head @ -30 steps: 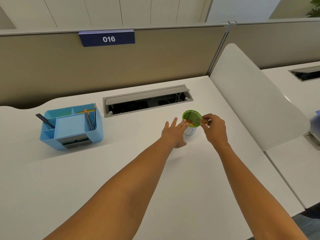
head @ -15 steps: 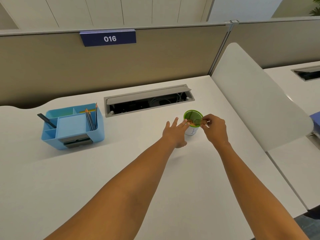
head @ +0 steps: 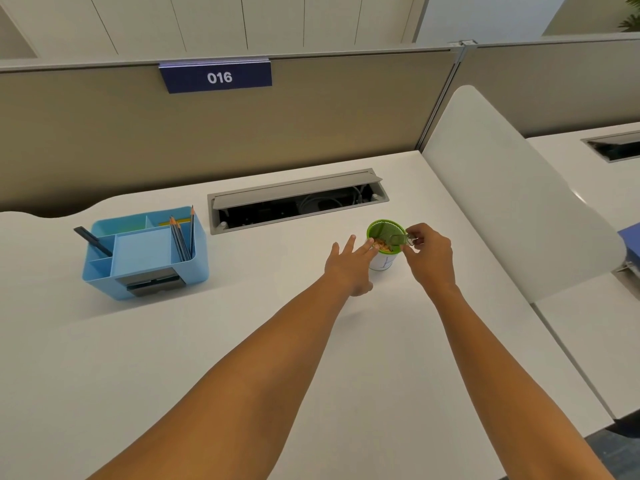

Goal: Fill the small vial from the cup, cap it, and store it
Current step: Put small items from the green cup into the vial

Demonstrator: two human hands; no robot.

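Note:
A small white cup point(head: 382, 261) with a green inside stands on the white desk point(head: 242, 341), holding orange bits. My right hand point(head: 429, 256) pinches a small clear vial point(head: 398, 239), laid sideways with its mouth dipped inside the cup's rim. My left hand point(head: 349, 263) rests against the cup's left side, fingers spread and fingertips touching the rim. No cap shows.
A blue desk organizer point(head: 145, 254) with pencils and a dark pen sits at the left. An open grey cable tray point(head: 298, 199) lies behind the cup. A white divider panel point(head: 512, 202) rises at the right, a beige partition at the back.
Both hands stay at the cup. The vial has tipped a little further into the cup's mouth; the view has shifted slightly.

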